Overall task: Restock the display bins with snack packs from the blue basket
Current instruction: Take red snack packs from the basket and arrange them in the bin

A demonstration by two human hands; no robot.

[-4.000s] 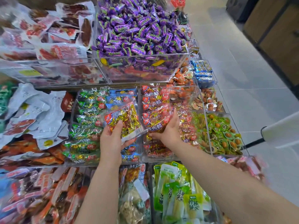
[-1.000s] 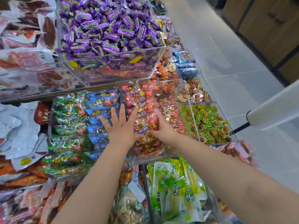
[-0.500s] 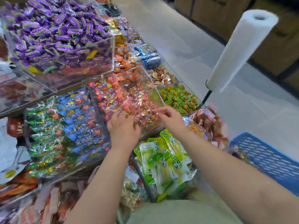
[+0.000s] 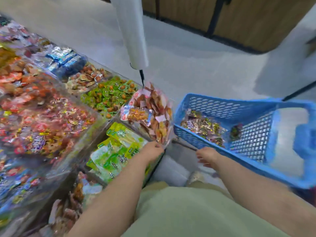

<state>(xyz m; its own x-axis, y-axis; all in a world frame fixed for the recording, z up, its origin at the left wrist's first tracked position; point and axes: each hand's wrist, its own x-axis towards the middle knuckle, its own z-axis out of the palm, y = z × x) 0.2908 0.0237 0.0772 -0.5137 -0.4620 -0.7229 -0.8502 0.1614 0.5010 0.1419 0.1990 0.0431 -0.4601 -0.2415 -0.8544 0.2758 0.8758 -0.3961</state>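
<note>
The blue basket (image 4: 225, 106) stands at the right, beside the display, with a heap of snack packs (image 4: 203, 127) on its bottom. My right hand (image 4: 206, 155) hovers just short of the basket's near rim, fingers loose and holding nothing. My left hand (image 4: 152, 151) is over the corner of the display, by the green packs (image 4: 118, 151) and below the bin of red-and-pink packs (image 4: 150, 110); it looks empty, though blur hides the fingers. The clear bin of red packs (image 4: 46, 124) lies at the left.
A white roll of plastic bags (image 4: 131, 31) on a black stand rises above the display's corner. Bins of green-and-orange snacks (image 4: 109, 96) and blue packs (image 4: 65, 59) lie further back. Grey floor tiles (image 4: 196, 65) and wooden cabinets (image 4: 256, 19) are beyond the basket.
Both hands have left the red-pack bin and swung right and down toward the basket. The view has turned right, so the whole basket now shows.
</note>
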